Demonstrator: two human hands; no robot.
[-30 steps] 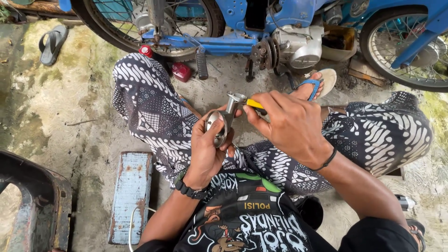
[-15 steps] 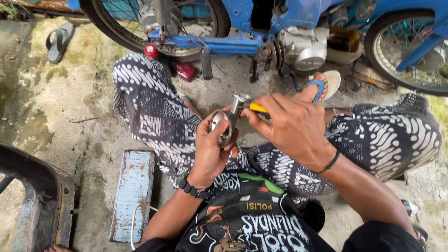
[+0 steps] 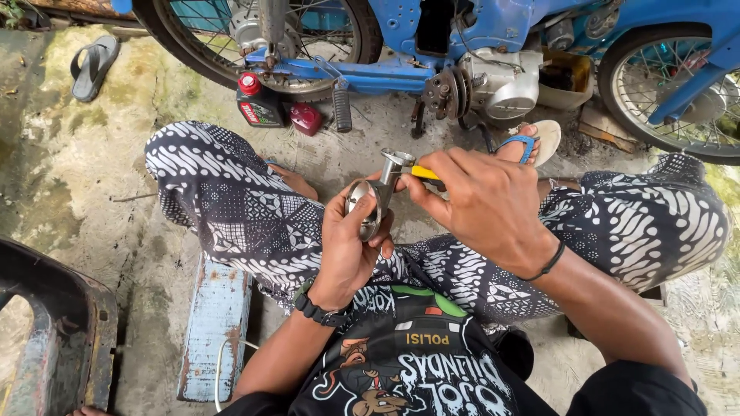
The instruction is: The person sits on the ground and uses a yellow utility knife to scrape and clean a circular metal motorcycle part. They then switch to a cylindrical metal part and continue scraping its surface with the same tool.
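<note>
My left hand (image 3: 351,243) grips a round shiny metal engine part (image 3: 370,202) with a short rod sticking up from it, held above my lap. My right hand (image 3: 486,202) holds a yellow-handled tool (image 3: 425,173) whose tip meets the top of that rod. Most of the tool's handle is hidden inside my fist. Both hands are close together over my crossed legs in black-and-white patterned trousers (image 3: 231,208).
A blue motorcycle (image 3: 462,38) stands just ahead, its engine (image 3: 497,77) and wheels close to my knees. A black oil bottle with a red cap (image 3: 257,104) and a red can (image 3: 307,119) sit below it. A blue plank (image 3: 216,323) lies left, beside a rusty metal frame (image 3: 46,331).
The hands have stayed together on the metal part and barely shifted. The view has tilted slightly, so the motorcycle sits a little higher in the frame.
</note>
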